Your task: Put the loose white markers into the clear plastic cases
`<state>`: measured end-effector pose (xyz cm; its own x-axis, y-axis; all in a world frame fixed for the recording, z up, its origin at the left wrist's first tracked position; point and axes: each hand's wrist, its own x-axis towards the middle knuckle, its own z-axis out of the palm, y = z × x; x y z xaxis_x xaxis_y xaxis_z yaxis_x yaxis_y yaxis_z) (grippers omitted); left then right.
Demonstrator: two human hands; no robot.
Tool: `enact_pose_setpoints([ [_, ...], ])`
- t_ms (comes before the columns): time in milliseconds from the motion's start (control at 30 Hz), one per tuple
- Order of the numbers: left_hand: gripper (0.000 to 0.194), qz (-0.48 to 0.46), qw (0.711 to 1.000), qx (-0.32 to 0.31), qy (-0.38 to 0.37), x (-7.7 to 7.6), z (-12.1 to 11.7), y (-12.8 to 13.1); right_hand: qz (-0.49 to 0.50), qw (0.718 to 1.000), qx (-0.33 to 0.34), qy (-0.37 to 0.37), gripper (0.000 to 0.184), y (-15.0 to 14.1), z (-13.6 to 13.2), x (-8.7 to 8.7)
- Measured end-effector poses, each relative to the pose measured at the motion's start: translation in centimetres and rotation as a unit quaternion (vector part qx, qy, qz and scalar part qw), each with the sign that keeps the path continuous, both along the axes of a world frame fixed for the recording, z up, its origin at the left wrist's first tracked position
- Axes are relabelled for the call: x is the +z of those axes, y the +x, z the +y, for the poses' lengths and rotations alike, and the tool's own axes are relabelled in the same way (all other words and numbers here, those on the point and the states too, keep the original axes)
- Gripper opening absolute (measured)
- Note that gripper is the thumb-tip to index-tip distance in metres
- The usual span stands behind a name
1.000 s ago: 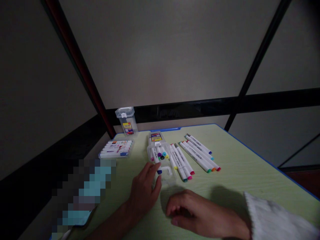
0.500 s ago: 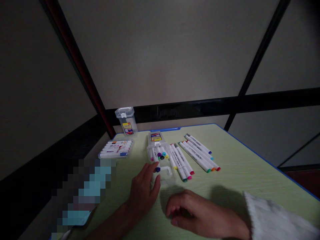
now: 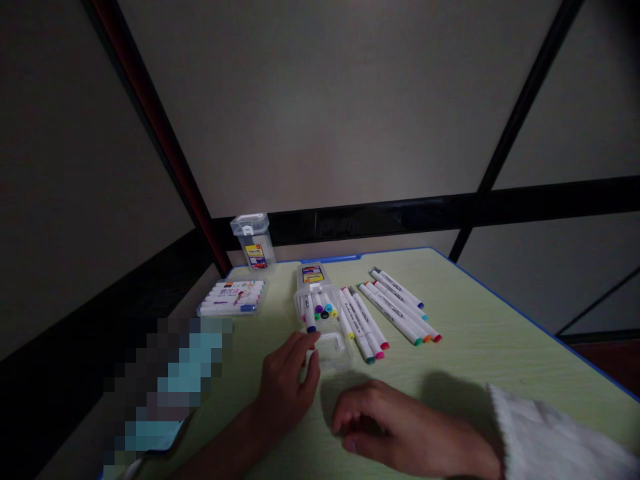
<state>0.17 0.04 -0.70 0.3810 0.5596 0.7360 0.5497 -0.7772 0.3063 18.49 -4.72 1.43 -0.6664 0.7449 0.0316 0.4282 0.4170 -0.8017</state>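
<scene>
My left hand [image 3: 289, 373] is just in front of a clear plastic case [image 3: 314, 283], its fingers and thumb apart with nothing between them. The white marker with a dark blue cap [image 3: 311, 328] sticks out of the case's mouth, close to the fingertips. Inside the case, several other markers show purple, black, light blue and yellow ends. The case's lid [image 3: 333, 360] lies opened towards me, under and beside my left fingertips. My right hand [image 3: 395, 423] rests on the table with its fingers curled in and nothing seen in them.
Several loose white markers [image 3: 367, 327] lie right of the case, with more markers [image 3: 400, 310] farther right. At the back left stands a closed clear case [image 3: 257, 247]; before it lies a flat marker pack [image 3: 233, 298]. A blurred-out phone-like object [image 3: 170, 400] is at left.
The dark-blue-capped marker has slid deeper into the case, away from me. My left fingers have come off its end. My right hand has stayed put.
</scene>
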Motion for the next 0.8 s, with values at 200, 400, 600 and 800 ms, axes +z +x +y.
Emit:
enact_pose_setpoints([
  [200, 0.027, 0.017, 1.0, 0.01, -0.017, 0.1, -0.02, 0.2, -0.014, 1.0, -0.005, -0.003, 0.01, -0.05, -0.05, 0.22],
  [400, 0.032, 0.032, 0.999, 0.005, -0.023, 0.0, -0.05, 0.06, -0.011, 1.0, -0.002, -0.002, 0.01, 0.0, -0.09, 0.31],
  [600, 0.032, 0.043, 0.999, -0.003, 0.017, -0.05, 0.03, -0.03, -0.011, 1.0, -0.003, 0.002, 0.01, 0.0, -0.02, 0.15],
  [800, 0.031, 0.068, 0.997, 0.017, 0.021, -0.04, 0.11, 0.06, -0.01, 1.0, 0.005, 0.004, 0.011, -0.04, -0.05, 0.1],
])
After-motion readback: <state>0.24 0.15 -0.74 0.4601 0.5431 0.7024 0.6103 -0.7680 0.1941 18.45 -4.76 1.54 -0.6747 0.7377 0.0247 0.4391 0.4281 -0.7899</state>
